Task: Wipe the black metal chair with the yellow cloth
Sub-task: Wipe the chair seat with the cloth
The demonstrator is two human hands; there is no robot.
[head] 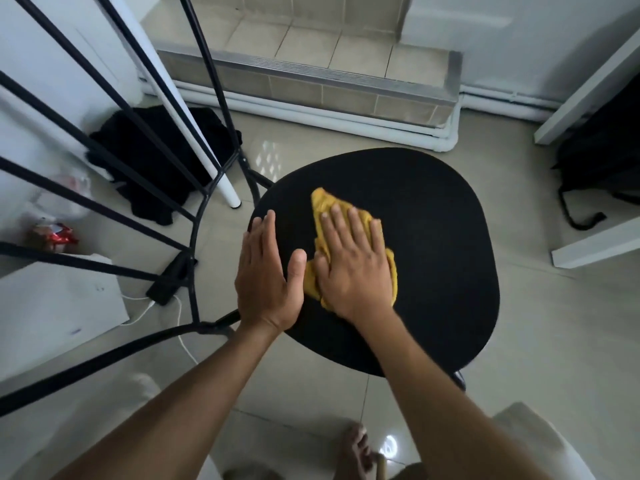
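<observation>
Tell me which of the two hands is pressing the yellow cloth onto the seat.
The right hand: it lies flat on the yellow cloth, fingers spread. The left hand rests bare on the black seat edge beside it.

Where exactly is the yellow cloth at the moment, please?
In the head view, the yellow cloth lies on the black seat, left of centre, flattened under the right hand, the left hand beside it.

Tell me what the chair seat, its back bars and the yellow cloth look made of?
Chair seat: matte black, faintly textured, possibly fabric-covered or coated. Back bars: thin black rods, likely painted metal. Yellow cloth: soft, crumpled textile, perhaps microfibre, under the right hand.
</observation>
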